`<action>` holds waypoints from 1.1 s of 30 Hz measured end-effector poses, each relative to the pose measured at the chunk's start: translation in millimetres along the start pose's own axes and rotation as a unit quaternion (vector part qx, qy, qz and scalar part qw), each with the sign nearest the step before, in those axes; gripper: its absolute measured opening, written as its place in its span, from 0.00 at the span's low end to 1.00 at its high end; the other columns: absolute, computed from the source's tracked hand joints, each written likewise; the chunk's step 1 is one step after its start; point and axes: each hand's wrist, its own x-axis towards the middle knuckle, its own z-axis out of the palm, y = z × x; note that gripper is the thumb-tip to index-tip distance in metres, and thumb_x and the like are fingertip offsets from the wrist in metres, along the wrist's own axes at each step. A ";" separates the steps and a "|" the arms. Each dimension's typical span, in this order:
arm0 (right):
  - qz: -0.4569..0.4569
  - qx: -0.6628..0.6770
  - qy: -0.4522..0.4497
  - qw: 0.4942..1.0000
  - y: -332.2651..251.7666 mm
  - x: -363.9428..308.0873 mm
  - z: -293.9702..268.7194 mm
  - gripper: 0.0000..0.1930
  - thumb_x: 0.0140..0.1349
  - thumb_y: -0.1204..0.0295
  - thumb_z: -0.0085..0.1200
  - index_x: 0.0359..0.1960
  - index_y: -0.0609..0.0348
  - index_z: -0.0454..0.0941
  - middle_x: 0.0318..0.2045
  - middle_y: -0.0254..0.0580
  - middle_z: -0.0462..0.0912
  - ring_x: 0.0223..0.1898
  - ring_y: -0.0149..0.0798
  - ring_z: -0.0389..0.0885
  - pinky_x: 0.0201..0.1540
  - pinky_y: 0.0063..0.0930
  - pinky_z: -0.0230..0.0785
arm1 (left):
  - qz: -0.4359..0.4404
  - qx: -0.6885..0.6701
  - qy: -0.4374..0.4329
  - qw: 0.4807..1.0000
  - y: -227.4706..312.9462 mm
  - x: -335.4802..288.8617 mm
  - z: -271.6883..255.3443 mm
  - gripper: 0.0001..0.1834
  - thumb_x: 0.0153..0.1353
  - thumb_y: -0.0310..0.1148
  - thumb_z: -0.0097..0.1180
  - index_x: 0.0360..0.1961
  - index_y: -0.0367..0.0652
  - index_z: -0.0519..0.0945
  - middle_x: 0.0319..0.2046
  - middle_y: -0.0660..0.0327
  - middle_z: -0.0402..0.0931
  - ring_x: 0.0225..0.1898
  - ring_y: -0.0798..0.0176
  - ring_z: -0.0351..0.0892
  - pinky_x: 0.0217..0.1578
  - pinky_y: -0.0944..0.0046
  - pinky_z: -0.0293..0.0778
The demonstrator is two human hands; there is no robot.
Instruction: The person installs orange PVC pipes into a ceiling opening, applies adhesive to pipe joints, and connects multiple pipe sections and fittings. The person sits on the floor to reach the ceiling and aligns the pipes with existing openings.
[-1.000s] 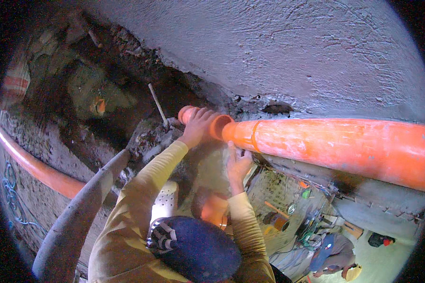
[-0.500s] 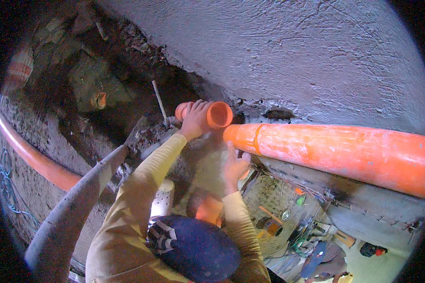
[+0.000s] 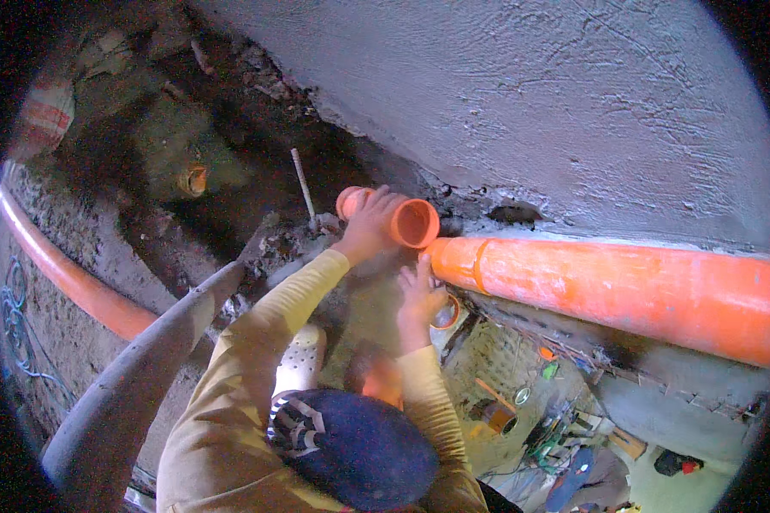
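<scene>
My left hand [image 3: 370, 224] is wrapped round a short orange pipe fitting [image 3: 415, 223], whose wide round mouth faces me. The fitting is held just beyond the near end of a long orange drainpipe [image 3: 573, 280], which runs off to the right; the two overlap in view, and whether they touch cannot be told. Below that pipe end is my right hand [image 3: 421, 301], with fingers apart and pointing up. Its fingertips are at or very near the pipe's end, and nothing shows in its grasp. Beside this hand, lower down, an orange pipe opening [image 3: 446, 313] faces up.
A rough grey wall [image 3: 556, 111] rises behind the pipe. Left lies a dug-out hollow with a thin upright rod [image 3: 303, 186]. A thick grey pipe [image 3: 137, 385] slants across the lower left. Below are a dark blue cap [image 3: 351, 449], a white clog [image 3: 303, 352] and a co-worker [image 3: 586, 479] among tools.
The view has shifted slightly. My right hand has drawn back from the pipe's underside, its fingers spreading, and the lower pipe opening shows more. My left hand still grips the fitting.
</scene>
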 end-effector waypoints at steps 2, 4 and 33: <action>0.057 0.047 0.006 0.997 1.6 7.8 -0.5 0.42 0.65 0.55 0.66 0.70 0.64 0.56 0.65 0.59 0.69 0.59 0.57 0.77 0.58 0.51 0.76 | 0.005 -0.006 -0.005 1.000 9.8 3.0 -2.1 0.45 0.49 0.47 0.72 0.67 0.48 0.69 0.65 0.55 0.70 0.73 0.45 0.60 0.69 0.34 0.52; 0.133 0.104 0.019 0.985 4.3 18.7 3.1 0.38 0.64 0.54 0.67 0.68 0.60 0.62 0.66 0.57 0.67 0.64 0.59 0.72 0.61 0.52 0.74 | 0.002 0.005 -0.003 1.000 14.0 4.2 -4.7 0.45 0.49 0.48 0.72 0.67 0.47 0.69 0.65 0.55 0.71 0.72 0.45 0.60 0.69 0.34 0.52; 0.160 -0.051 -0.208 0.964 -48.9 28.3 -84.5 0.19 0.65 0.71 0.63 0.57 0.57 0.76 0.52 0.45 0.81 0.49 0.55 0.85 0.51 0.58 0.80 | -0.110 -0.251 0.159 0.948 75.2 -11.0 -125.8 0.40 0.41 0.33 0.79 0.58 0.38 0.75 0.53 0.55 0.80 0.55 0.58 0.80 0.59 0.56 0.74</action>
